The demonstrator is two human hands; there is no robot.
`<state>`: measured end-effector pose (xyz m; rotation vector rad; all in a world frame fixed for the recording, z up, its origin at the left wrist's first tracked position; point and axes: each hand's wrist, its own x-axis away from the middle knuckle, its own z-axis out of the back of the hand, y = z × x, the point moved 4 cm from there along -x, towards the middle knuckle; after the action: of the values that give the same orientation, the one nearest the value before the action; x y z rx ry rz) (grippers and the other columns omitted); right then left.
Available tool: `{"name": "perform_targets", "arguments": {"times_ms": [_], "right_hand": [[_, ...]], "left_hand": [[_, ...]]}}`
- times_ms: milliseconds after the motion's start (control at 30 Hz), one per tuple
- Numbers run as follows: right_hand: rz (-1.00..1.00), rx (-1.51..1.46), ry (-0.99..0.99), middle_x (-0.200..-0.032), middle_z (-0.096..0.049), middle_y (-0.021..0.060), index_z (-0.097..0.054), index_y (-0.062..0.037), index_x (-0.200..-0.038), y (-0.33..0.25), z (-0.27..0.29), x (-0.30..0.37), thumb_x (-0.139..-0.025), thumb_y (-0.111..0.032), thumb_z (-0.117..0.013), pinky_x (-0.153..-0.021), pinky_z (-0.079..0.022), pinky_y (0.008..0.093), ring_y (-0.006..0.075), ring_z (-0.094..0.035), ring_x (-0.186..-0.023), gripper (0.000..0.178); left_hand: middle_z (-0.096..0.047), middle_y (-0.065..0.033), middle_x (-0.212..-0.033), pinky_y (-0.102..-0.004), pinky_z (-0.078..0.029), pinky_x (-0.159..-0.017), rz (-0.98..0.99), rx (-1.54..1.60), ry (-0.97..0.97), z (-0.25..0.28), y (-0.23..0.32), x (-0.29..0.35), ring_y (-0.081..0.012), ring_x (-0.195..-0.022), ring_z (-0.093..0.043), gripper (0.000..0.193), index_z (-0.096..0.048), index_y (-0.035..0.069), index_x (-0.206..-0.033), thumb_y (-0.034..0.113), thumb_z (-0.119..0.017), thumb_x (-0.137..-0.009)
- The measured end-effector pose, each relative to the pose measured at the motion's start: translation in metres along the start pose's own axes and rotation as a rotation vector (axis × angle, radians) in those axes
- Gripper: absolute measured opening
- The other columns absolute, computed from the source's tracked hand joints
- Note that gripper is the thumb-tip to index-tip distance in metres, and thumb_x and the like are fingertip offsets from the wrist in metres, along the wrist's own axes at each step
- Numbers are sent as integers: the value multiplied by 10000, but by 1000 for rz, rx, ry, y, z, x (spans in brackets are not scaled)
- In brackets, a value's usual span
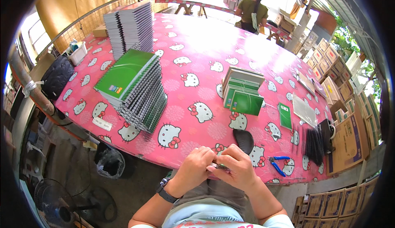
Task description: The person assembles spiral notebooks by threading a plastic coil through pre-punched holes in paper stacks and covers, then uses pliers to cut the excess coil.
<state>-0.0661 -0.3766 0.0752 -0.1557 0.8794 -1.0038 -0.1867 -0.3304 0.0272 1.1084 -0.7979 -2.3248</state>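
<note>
At the near table edge, my left hand [198, 165] and my right hand [237, 168] meet with fingers bent and pressed together. Between them shows a short stretch of a spiral-bound notebook [222, 167], seen edge-on, its dark coil by my right fingers; most of it is hidden. Just beyond my right hand lies a black curved pad [243, 140]. Blue-handled cutting pliers [280, 166] rest to its right. Farther left stands a tall stack of green spiral notebooks [131, 79], and ahead is a smaller pile of green notebooks [242, 98].
A pink patterned cloth [197, 133] covers the table. Grey-white notebook stacks [131, 28] rise at far left. Black binding coils [313, 147] and a single green notebook [284, 116] lie right. Cartons [349, 142] line the right side; a fan [61, 205] stands below left. Another person [252, 13] works far off.
</note>
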Motion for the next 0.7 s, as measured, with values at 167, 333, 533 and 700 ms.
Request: {"name": "perform_targets", "arguments": {"times_ms": [167,333,533,700], "right_hand": [[-25,-43,-19,-707,-492,63,-598,-47,-817,0,1,0,-759,-196,-759,-560,-420,346,232,-494,-633,227],[74,-19,-129,-729,-529,68,-603,-46,-828,-5,3,-15,-780,-179,-737,-555,-433,337,242,-523,-641,194],[75,-20,-176,-751,-593,91,-626,-34,-864,-23,3,-45,-809,-135,-707,-599,-491,330,250,-610,-704,140],[-104,-386,212,-675,-570,22,-609,6,-917,-30,24,-109,-892,-115,-638,-543,-427,247,80,-518,-596,127]], "left_hand": [[-533,-110,-833,-410,-424,-729,-4,-10,-11,4,3,-2,-313,-842,-546,232,-485,52,-878,36,-635,-702],[-551,-101,-851,-390,-413,-735,-12,14,-45,14,-3,-1,-298,-847,-556,291,-505,62,-908,56,-693,-686],[-571,-47,-852,-353,-416,-780,29,-14,19,43,-7,-2,-243,-818,-570,348,-551,67,-942,33,-754,-662],[-613,-57,-980,-286,-464,-747,304,389,434,95,-5,13,-176,-880,-594,443,-525,23,-1182,55,-727,-789]]}}
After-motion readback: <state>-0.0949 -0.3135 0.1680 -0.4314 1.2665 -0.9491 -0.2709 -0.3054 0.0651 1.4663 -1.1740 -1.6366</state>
